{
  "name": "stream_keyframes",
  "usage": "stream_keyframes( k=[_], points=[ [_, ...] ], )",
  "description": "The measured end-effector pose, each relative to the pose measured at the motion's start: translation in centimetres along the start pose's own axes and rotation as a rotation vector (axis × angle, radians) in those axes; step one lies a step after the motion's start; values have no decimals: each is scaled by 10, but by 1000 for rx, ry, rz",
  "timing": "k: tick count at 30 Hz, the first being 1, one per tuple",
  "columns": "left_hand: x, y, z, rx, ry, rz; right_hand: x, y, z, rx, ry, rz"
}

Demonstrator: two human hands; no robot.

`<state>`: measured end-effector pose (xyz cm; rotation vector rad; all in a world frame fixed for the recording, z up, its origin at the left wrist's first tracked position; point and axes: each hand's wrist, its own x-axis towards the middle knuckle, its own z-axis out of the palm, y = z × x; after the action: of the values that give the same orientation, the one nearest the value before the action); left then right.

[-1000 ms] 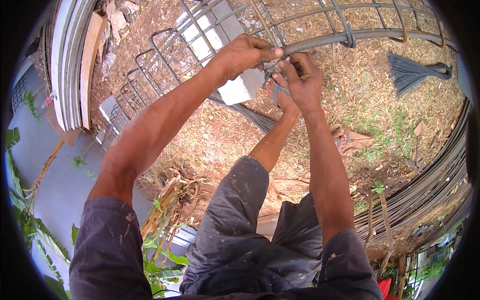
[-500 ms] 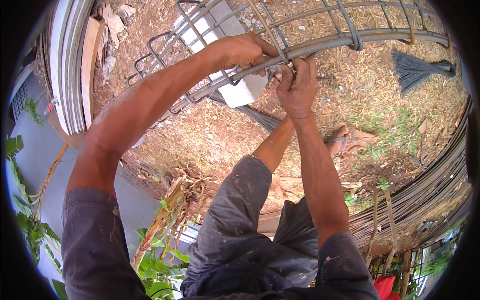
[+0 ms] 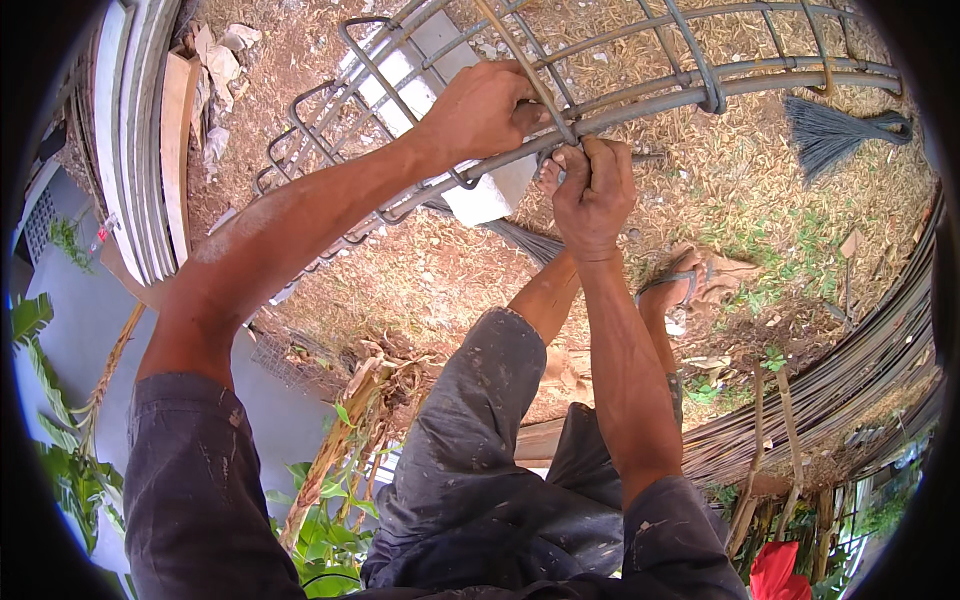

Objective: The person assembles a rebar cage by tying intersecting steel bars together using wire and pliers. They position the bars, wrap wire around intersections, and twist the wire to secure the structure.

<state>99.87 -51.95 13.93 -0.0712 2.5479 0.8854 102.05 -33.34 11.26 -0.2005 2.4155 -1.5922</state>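
Observation:
A cage of steel reinforcing bars with bent stirrups runs across the top of the view. My left hand is closed above the lower long bars, its fingertips curled in beside a brownish stirrup; what they hold is hidden. Just under the crossing of that stirrup and the bars, my right hand is closed, with thumb and fingers pressed together. Whatever it pinches cannot be made out. A short dark rod end shows just right of its fingers; I cannot tell whether it belongs to the hand.
A bundle of dark wire lies at the right, another below the cage. A pale board lies under the bars. Long boards stand at the left, a stack of long thin rods at the right. My sandalled foot is on straw-strewn soil.
My left hand has lifted slightly off the lower bar and curled its fingers beside the stirrup. The right hand stays under the crossing, a little lower. The view has shifted slightly.

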Motion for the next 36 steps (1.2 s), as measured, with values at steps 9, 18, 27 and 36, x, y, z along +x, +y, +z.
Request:
stream_keyframes(
  k=[9, 18, 27, 36],
  points=[
    [-17, 89, -34, -919, 154, -933, -4, -25, -7, -147, -49, 205],
    [-23, 29, -19, -321, -37, -187, 3, -19, -11, -132, -65, 73],
    [-34, 51, 21, -295, 397, -186, 0, -24, -11, -135, -53, 99],
    [-40, 49, 3, -169, 215, -126, 3, -23, -12, -115, -82, 115]
  ],
)
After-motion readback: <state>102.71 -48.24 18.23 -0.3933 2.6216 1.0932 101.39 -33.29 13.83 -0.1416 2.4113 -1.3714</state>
